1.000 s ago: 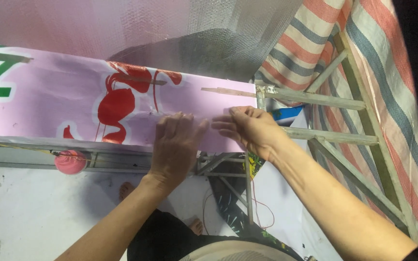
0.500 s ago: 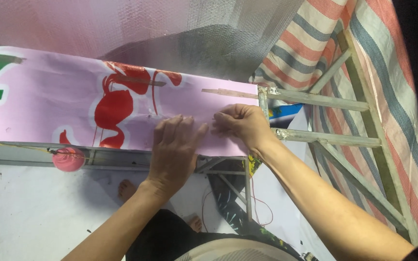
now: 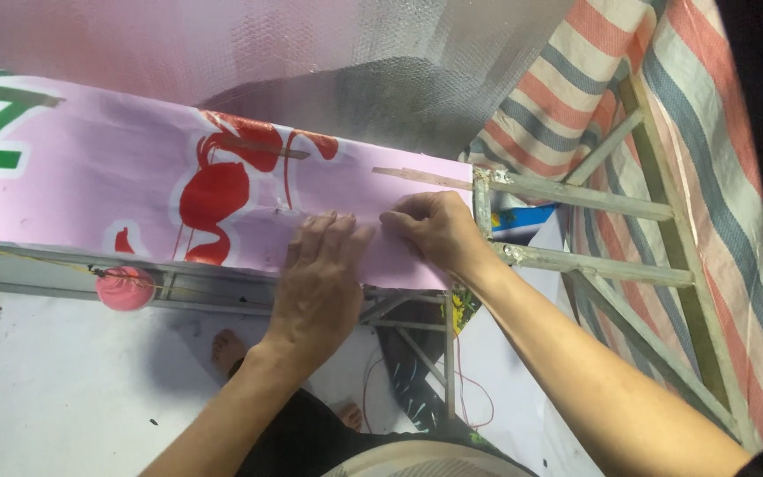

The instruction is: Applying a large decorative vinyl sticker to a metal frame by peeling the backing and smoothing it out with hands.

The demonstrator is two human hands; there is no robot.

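Observation:
A pink printed banner (image 3: 134, 185) with a red bird figure and a green letter stretches across a metal frame (image 3: 576, 194). My left hand (image 3: 320, 283) lies flat on the banner's lower part, fingers together, pressing it down. My right hand (image 3: 439, 231) is beside it to the right, near the banner's end, with its fingers curled and pinching the banner's surface. A strip of tape (image 3: 421, 177) sits on the banner just above my right hand.
A striped red, blue and white tarp (image 3: 691, 132) hangs at the right behind the frame's bars. Silver bubble foil (image 3: 311, 62) covers the back. A pink balloon (image 3: 124, 288) hangs under the lower rail. Bare feet (image 3: 227, 349) and red wire (image 3: 461, 389) show on the white floor below.
The view has shifted slightly and both hands have stayed on the banner. My right hand's fingers have curled tighter on the banner near its end.

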